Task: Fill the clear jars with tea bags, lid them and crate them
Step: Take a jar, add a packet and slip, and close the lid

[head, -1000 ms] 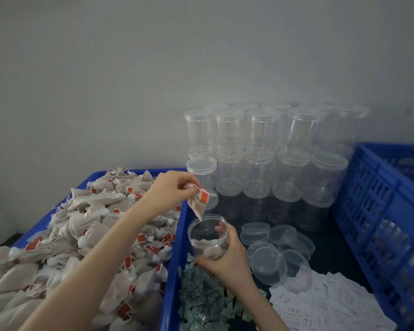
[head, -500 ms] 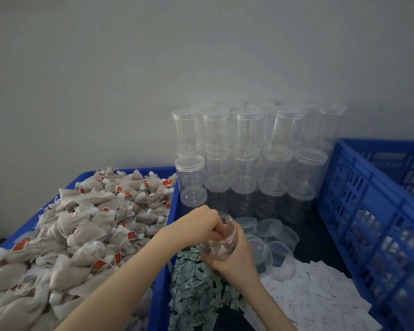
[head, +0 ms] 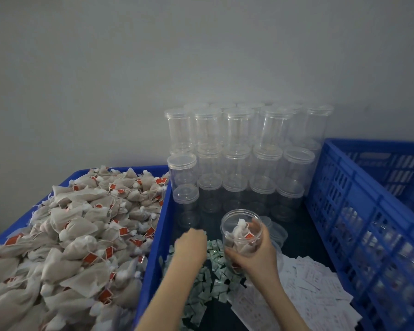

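Note:
My right hand (head: 256,255) grips an open clear jar (head: 241,231) with a few tea bags inside. It holds the jar tilted above a heap of small green sachets (head: 210,280). My left hand (head: 192,244) hovers over those sachets just left of the jar, fingers curled downward; whether it holds anything is hidden. A large pile of beige tea bags with red tags (head: 81,235) fills the blue tray (head: 161,225) on the left.
Lidded empty clear jars (head: 239,163) are stacked against the wall behind. Loose clear lids (head: 276,231) lie right of the held jar. White paper slips (head: 313,287) are spread at the lower right. A blue slatted crate (head: 359,211) stands on the right.
My left hand put a tea bag into the jar, then drew out and moved down-left over the green sachets. The right hand kept hold of the jar.

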Motion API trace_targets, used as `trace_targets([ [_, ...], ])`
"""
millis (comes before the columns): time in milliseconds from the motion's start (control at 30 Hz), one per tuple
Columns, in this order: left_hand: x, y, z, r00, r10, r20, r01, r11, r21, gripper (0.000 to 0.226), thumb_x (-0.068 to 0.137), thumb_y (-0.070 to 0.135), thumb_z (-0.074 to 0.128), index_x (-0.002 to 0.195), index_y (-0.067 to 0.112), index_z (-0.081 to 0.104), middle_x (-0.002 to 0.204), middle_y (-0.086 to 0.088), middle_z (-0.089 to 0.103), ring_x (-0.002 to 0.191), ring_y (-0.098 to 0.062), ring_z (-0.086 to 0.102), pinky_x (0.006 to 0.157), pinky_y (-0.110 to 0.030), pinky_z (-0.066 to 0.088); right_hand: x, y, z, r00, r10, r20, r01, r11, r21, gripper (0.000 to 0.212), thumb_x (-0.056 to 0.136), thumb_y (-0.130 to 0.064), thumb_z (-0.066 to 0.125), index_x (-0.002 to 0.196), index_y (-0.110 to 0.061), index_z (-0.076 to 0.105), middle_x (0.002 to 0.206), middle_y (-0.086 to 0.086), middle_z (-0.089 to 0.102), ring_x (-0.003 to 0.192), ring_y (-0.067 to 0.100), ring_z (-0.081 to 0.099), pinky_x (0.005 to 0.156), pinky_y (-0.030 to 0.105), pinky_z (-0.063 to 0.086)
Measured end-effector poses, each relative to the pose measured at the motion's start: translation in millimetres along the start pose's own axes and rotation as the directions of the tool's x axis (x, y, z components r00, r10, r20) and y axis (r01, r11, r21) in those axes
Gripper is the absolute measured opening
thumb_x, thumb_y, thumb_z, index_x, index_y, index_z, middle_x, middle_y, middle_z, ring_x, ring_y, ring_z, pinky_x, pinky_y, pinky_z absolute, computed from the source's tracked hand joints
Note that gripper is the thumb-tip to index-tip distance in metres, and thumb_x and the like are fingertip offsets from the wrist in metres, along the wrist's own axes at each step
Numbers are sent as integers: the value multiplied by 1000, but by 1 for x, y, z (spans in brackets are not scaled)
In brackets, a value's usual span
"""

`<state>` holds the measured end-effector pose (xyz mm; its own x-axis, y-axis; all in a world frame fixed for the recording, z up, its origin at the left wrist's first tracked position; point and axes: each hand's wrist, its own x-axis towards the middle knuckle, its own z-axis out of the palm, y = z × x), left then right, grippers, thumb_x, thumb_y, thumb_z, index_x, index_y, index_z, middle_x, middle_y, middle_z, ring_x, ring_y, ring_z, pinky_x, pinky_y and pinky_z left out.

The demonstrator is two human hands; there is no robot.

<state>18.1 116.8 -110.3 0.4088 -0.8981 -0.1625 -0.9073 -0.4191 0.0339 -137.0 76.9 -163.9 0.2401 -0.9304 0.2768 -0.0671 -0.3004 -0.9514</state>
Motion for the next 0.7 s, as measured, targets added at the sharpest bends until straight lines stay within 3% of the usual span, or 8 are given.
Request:
trace_targets([
  [167,-18,23,59,1000,3,30,-3,1000,6,23,95,12,52,116,11,60,120,-8,60,111,-24,60,87,-34,49,-13,7,-10,999,-31,7,31,1000,-2,86,52,-20,98,119,-43,49,115,-20,61,103,-12,58,77,4,47],
  [433,-28,18,87,988,67,-136,-72,997,-33,23,96,11,51,118,14,56,124,-4,51,112,-18,54,86,-29,47,-28,14,-15,998,-43,48,44,999,-8,89,52,-20,98,120,-45,47,115,-44,51,110,-17,53,81,0,43],
  [600,-32,12,86,974,72,-214,-80,996,-27,20,96,11,47,112,17,58,114,0,61,103,-17,59,78,-27,44,-32,14,-15,998,-42,42,42,999,-2,88,52,-17,98,119,-44,47,114,-44,52,109,-16,54,81,0,44],
  [700,-33,9,82,945,34,-326,-85,986,-144,20,94,13,51,106,26,59,109,9,63,93,-9,58,70,-20,37,-33,14,-15,998,-44,41,44,999,-4,90,53,-18,98,120,-45,45,117,-45,50,111,-19,51,81,-2,42],
])
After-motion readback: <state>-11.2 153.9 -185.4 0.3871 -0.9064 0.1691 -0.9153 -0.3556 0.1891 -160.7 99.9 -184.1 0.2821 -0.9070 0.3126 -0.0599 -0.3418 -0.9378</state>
